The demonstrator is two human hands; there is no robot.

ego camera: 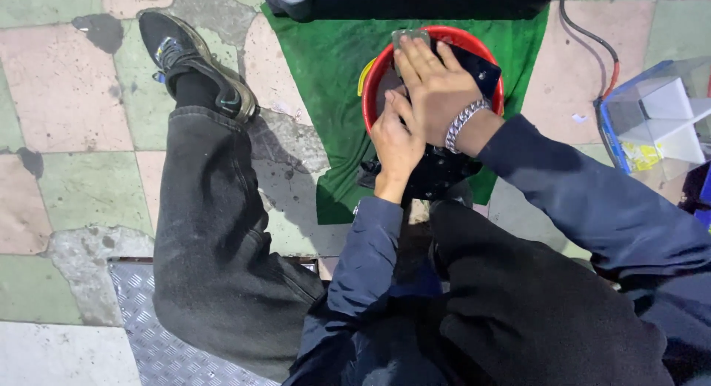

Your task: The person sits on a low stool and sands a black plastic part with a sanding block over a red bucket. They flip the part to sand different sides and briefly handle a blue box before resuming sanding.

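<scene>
Right hand: pressing flat on a dark plate lying across the red basin
Left hand: gripping the plate's near edge
Basin: sitting on the green mat's far edge
Risk: plate is likely slipping, tipping the basin

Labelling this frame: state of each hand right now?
Left hand: curled on the dark flat part over the red basin; grip unclear.
Right hand: open, flat on the dark flat part.

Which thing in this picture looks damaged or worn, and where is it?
The floor tiles are cracked and broken beside the green mat, with grey patches where pieces are missing. Both hands, left and right, press on a dark object over the red basin; nothing looks spilled.
</scene>
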